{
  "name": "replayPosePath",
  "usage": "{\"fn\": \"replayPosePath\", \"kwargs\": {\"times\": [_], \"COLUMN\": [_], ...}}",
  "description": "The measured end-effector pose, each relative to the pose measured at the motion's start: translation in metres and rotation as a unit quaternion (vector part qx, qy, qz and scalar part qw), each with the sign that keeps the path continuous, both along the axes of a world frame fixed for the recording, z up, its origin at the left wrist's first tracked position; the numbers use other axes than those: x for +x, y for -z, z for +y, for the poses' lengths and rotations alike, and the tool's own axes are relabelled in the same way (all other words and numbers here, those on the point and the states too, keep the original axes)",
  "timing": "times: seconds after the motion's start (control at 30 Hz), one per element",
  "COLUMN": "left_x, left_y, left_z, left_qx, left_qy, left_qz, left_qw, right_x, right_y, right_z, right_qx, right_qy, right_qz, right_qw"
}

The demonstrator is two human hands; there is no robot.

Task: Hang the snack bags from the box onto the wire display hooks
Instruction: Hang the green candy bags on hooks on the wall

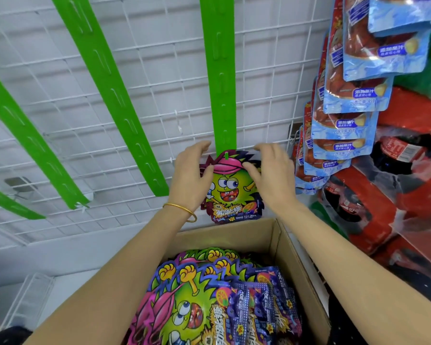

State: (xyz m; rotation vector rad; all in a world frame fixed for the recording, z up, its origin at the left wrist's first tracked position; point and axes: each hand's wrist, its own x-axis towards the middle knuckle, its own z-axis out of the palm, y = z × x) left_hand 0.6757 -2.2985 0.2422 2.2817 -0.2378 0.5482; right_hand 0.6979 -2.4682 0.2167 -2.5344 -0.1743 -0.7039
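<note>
The left hand (189, 176) and right hand (271, 175) pinched the snack bag (232, 192) between them, hooked on a green clip strip (219, 83) against the white wire grid (135, 120). The cardboard box (234, 237) sat below both wrists, and blue packets (346, 108) hung rightward.

Bag on strip, box below.
Snack bag (232, 188) hung at strip's (219, 70) foot against wire grid (135, 95), between left hand (192, 178) and right hand (271, 175); box (296, 257) in front; other packs (346, 108) right.

Bright even light, wide-angle edge warp, slight blur
</note>
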Motion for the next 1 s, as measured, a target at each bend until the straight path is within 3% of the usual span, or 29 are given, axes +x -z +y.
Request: {"fn": "replayPosePath", "kwargs": {"times": [0.07, 0.13, 0.23, 0.3, 0.37, 0.43, 0.5, 0.6, 0.7, 0.83, 1.0], "left_x": [-0.02, -0.045, -0.078, -0.092, -0.096, -0.094, -0.092, -0.096, -0.101, -0.101, -0.093], "left_y": [0.006, 0.019, 0.05, 0.067, 0.074, 0.074, 0.074, 0.075, 0.08, 0.084, 0.09], "left_z": [0.012, 0.026, 0.053, 0.07, 0.08, 0.086, 0.088, 0.091, 0.097, 0.098, 0.104], "left_qx": [0.016, 0.023, 0.023, 0.018, 0.012, -0.005, -0.016, -0.028, -0.022, -0.045, -0.172], "left_qy": [-0.026, -0.022, -0.011, -0.02, -0.038, -0.052, -0.058, -0.06, -0.055, -0.066, -0.084], "left_qz": [-0.032, -0.031, 0.03, 0.064, 0.096, 0.119, 0.128, 0.147, 0.175, 0.218, 0.315], "left_qw": [0.999, 0.999, 0.999, 0.998, 0.995, 0.991, 0.99, 0.987, 0.983, 0.973, 0.929], "right_x": [-0.018, -0.035, -0.053, -0.062, -0.074, -0.087, -0.101, -0.114, -0.11, -0.091, -0.066], "right_y": [-0.002, 0.003, 0.035, 0.064, 0.09, 0.109, 0.122, 0.13, 0.128, 0.102, 0.054], "right_z": [-0.001, 0.005, 0.023, 0.033, 0.042, 0.052, 0.061, 0.068, 0.068, 0.055, 0.029], "right_qx": [0.012, 0.002, -0.037, -0.071, -0.078, -0.096, -0.176, -0.229, -0.112, 0.102, 0.239], "right_qy": [0.014, -0.041, -0.162, -0.208, -0.23, -0.237, -0.237, -0.211, -0.204, -0.237, -0.219], "right_qz": [-0.06, -0.062, 0.157, 0.314, 0.414, 0.463, 0.471, 0.449, 0.505, 0.569, 0.555], "right_qw": [0.998, 0.997, 0.973, 0.924, 0.877, 0.849, 0.832, 0.837, 0.831, 0.781, 0.766]}}
